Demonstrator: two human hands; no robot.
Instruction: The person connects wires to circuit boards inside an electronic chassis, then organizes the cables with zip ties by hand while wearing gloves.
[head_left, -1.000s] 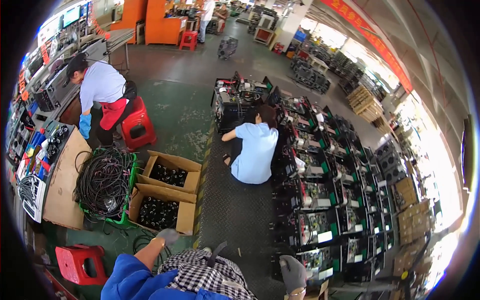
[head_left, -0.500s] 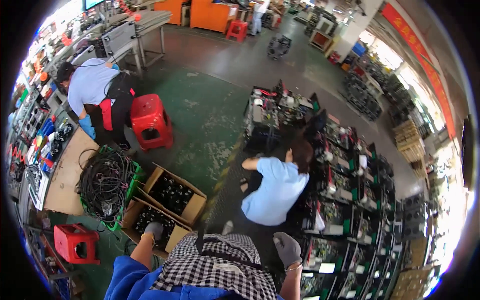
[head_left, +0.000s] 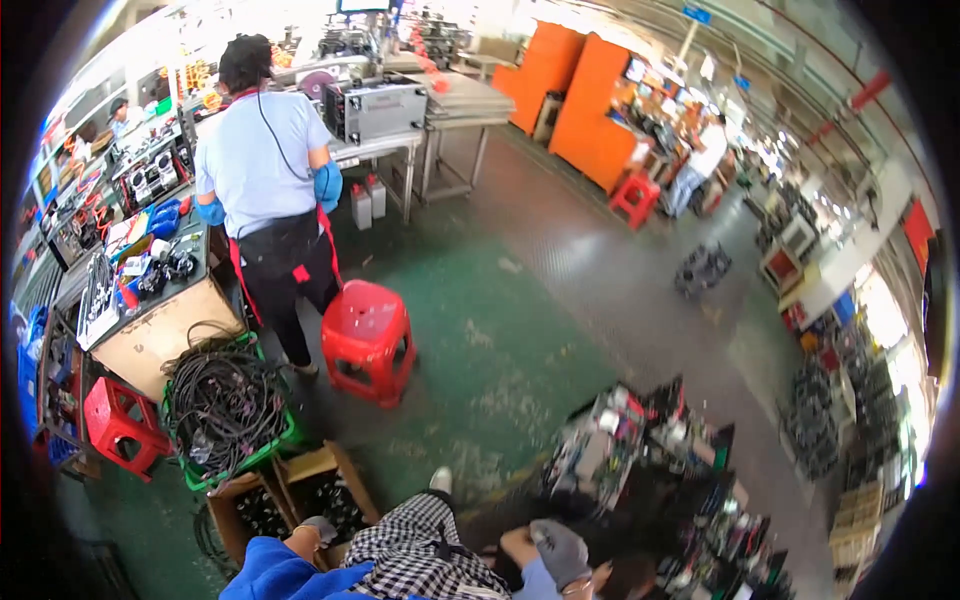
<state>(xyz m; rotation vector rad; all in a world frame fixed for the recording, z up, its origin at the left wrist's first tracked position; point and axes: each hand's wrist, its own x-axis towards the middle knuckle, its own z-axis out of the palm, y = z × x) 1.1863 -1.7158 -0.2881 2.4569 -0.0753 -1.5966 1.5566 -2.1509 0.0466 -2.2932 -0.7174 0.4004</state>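
My left hand point(head_left: 322, 530), in a grey glove, is low by the inner edge of a cardboard box point(head_left: 330, 459) holding small dark parts. Its fingers are too blurred to read. At the lower middle, my right hand point(head_left: 561, 553), gloved in grey, hangs with loosely bent fingers and nothing visible in it. Just beneath and beside it, a person's bare arm point(head_left: 518, 545) and dark hair show, partly cut off by the lower edge. My checked apron point(head_left: 420, 545) lies between my hands.
A green crate point(head_left: 290, 436) heaped with black cables point(head_left: 225, 400) stands beyond the boxes. A red stool point(head_left: 366, 335) is behind a standing person point(head_left: 262, 160) at a workbench. Another red stool point(head_left: 125, 425) is far left. Opened electronic units point(head_left: 600, 445) fill the lower right.
My view has swung up and ahead, so boxes, crouching person and units sit lower. The person at the bench, earlier bent over, now stands upright. My left hand has moved towards the box's near side.
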